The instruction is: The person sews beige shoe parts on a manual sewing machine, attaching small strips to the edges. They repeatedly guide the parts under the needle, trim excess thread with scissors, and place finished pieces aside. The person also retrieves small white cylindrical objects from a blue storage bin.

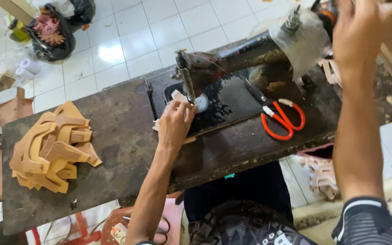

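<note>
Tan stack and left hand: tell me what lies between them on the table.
In the head view, only bare dark tabletop lies between the tan stack and the left hand, which rests by the sewing machine's needle.

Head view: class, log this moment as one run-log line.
left hand: on pale piece under needle | right hand: raised at machine's wheel end | scissors: idle

Right hand (357, 31) fingertips cut off by top edge; grip unclear.

A sewing machine (232, 63) stands on the counter (114, 118), with scissors (280, 118) lying just to its right front. A pile of cut pieces (53, 147) lies at the counter's left end. The left hand (175, 122) rests on a small piece (178, 96) at the needle; the right hand (357, 31) is raised beyond the machine's right end.
</note>
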{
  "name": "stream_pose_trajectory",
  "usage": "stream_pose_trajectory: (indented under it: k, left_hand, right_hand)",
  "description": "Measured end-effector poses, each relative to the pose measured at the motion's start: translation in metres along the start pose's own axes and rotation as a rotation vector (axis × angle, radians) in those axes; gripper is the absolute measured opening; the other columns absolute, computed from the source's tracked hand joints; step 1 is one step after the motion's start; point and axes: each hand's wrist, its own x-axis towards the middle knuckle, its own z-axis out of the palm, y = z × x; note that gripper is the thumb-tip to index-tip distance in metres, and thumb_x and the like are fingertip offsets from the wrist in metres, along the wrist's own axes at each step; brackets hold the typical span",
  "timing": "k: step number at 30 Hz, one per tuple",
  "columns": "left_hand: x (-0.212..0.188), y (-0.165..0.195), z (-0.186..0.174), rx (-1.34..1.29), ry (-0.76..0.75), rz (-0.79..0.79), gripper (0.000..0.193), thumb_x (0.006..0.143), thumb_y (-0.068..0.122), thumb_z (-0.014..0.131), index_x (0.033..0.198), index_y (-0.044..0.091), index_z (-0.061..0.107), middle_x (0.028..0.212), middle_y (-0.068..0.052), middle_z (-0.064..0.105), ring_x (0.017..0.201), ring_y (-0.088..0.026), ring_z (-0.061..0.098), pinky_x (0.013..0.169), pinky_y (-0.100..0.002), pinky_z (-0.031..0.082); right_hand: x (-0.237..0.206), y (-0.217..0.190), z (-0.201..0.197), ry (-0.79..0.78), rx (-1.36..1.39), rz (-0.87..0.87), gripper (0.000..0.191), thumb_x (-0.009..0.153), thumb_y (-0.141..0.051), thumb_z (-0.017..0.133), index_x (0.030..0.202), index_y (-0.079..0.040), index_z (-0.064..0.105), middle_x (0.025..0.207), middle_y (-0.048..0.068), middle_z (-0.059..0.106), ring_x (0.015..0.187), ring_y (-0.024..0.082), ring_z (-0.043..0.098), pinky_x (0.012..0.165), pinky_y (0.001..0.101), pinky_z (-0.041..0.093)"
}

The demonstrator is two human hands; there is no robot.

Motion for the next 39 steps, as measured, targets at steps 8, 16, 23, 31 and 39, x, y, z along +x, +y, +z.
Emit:
stream_pose_trajectory:
  k: [8, 16, 23, 31, 39]
  left_hand:
    - [-0.004, -0.006, 0.005, -0.017, 0.006, -0.002, 0.017, 0.094, 0.022, 0.076, 0.091, 0.007, 0.068, 0.090, -0.013, 0.066, 0.085, -0.033, 0.069, 0.071, -0.044, 0.055]
    - [0.007, 0.013, -0.017, 0.257, 0.048, 0.379, 0.012, 0.093, 0.017, 0.075, 0.090, 0.008, 0.069, 0.096, -0.008, 0.068, 0.095, -0.032, 0.068, 0.078, -0.044, 0.053]
    - [0.003, 0.076, 0.004, -0.141, -0.067, 0.293, 0.012, 0.089, 0.013, 0.080, 0.093, 0.007, 0.070, 0.102, -0.009, 0.069, 0.095, -0.029, 0.067, 0.084, -0.042, 0.053]
    - [-0.001, 0.122, 0.051, -0.331, -0.247, 0.191, 0.017, 0.091, 0.011, 0.073, 0.105, 0.002, 0.068, 0.121, -0.017, 0.069, 0.109, -0.038, 0.068, 0.089, -0.043, 0.056]
    - [-0.005, 0.113, 0.062, -0.365, -0.229, 0.083, 0.015, 0.093, 0.012, 0.071, 0.104, 0.002, 0.070, 0.120, -0.014, 0.071, 0.109, -0.035, 0.070, 0.092, -0.041, 0.057]
  right_hand:
    - [-0.056, -0.014, -0.030, -0.032, 0.231, 0.395, 0.021, 0.115, -0.017, 0.074, 0.117, 0.002, 0.064, 0.098, 0.017, 0.072, 0.087, 0.034, 0.070, 0.086, 0.0488, 0.053]
    - [-0.089, -0.061, -0.051, 0.184, 0.277, 0.247, 0.039, 0.113, -0.005, 0.059, 0.149, 0.002, 0.046, 0.145, 0.020, 0.064, 0.128, 0.028, 0.070, 0.112, 0.0391, 0.058]
    - [-0.163, -0.114, -0.060, -0.138, 0.392, 0.170, 0.011, 0.089, -0.011, 0.082, 0.097, -0.006, 0.076, 0.096, 0.006, 0.076, 0.085, 0.025, 0.074, 0.078, 0.0363, 0.060]
    - [-0.143, 0.041, -0.064, 0.032, 0.223, 0.621, 0.022, 0.102, -0.028, 0.071, 0.107, -0.007, 0.077, 0.099, 0.009, 0.077, 0.081, 0.020, 0.074, 0.071, 0.0321, 0.058]
    - [-0.155, 0.111, -0.040, -0.293, 0.013, 0.806, 0.041, 0.079, -0.021, 0.086, 0.114, -0.002, 0.074, 0.090, 0.011, 0.077, 0.082, 0.025, 0.073, 0.077, 0.0374, 0.054]
